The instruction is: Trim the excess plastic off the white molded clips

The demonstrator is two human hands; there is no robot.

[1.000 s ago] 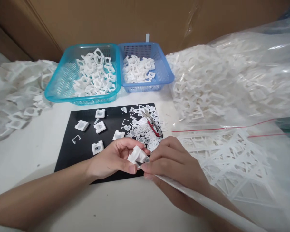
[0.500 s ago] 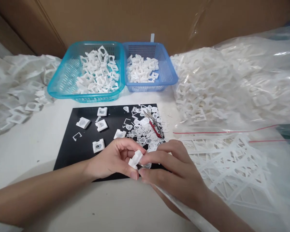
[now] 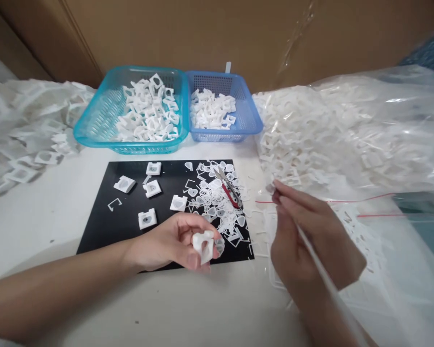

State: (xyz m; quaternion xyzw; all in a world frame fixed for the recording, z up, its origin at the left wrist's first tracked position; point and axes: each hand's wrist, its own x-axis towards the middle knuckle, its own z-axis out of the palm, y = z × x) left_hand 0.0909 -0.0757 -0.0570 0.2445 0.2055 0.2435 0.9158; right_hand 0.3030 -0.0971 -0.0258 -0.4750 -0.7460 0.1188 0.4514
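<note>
Pinched in my left hand (image 3: 179, 241), just over the front of the black mat (image 3: 126, 246), is a white plastic holder (image 3: 198, 241) with a rounded opening. A small clear piece (image 3: 220, 246) shows beside its right edge, by my fingertips. My right hand (image 3: 307, 231) is closed off to the right, its thumb and fingers pinching a tiny translucent piece (image 3: 270, 189) whose kind I cannot make out. A long pale strip (image 3: 325, 274) runs from that hand along the forearm. Several white holders (image 3: 147, 219) with clear inserts lie on the mat.
Red-handled snips (image 3: 231, 195) rest on a heap of plastic scraps (image 3: 217, 202). Behind stand a teal basket (image 3: 94, 140) and a blue basket (image 3: 251, 113) of white parts. Bags of parts flank both sides, the right bag (image 3: 311, 130) larger. Sprue frames (image 3: 369, 270) lie at right.
My right hand has moved away from the white holder, to the right and up, with a tiny piece at its fingertips. The holder has turned in my left hand, so its opening shows.
</note>
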